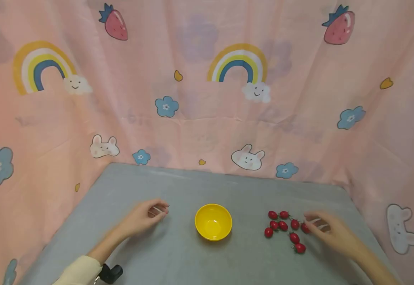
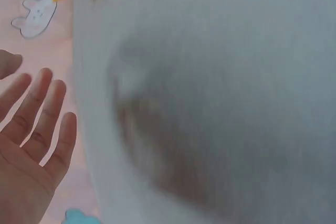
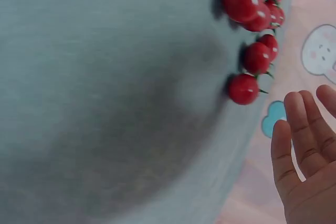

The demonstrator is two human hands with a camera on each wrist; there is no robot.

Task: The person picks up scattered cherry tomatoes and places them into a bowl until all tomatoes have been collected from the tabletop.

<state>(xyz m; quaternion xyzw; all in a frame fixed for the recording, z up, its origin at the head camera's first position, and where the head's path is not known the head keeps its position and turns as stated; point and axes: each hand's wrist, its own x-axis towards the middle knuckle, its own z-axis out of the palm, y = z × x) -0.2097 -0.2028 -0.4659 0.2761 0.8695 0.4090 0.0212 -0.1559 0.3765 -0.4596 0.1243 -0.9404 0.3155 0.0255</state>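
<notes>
A yellow bowl (image 1: 213, 222) stands upright on the grey table, its inside bare. To its left hovers my left hand (image 1: 145, 215), fingers loosely bent and holding nothing; the left wrist view shows that hand (image 2: 34, 135) with its fingers spread. Several red cherry tomatoes (image 1: 294, 238) with green stems lie in a loose cluster right of the bowl. My right hand (image 1: 333, 233) is at the cluster's right side, its fingertips overlapping the outermost tomato (image 1: 305, 228) in the head view. In the right wrist view the right hand (image 3: 310, 156) has extended fingers, apart from the tomatoes (image 3: 243, 88).
The grey table (image 1: 178, 261) ends at a pink curtain (image 1: 199, 130) printed with rainbows, rabbits and flowers, which hangs behind it and along both sides. A black device (image 1: 110, 274) is strapped at the left wrist, beside a cream sleeve (image 1: 80, 272).
</notes>
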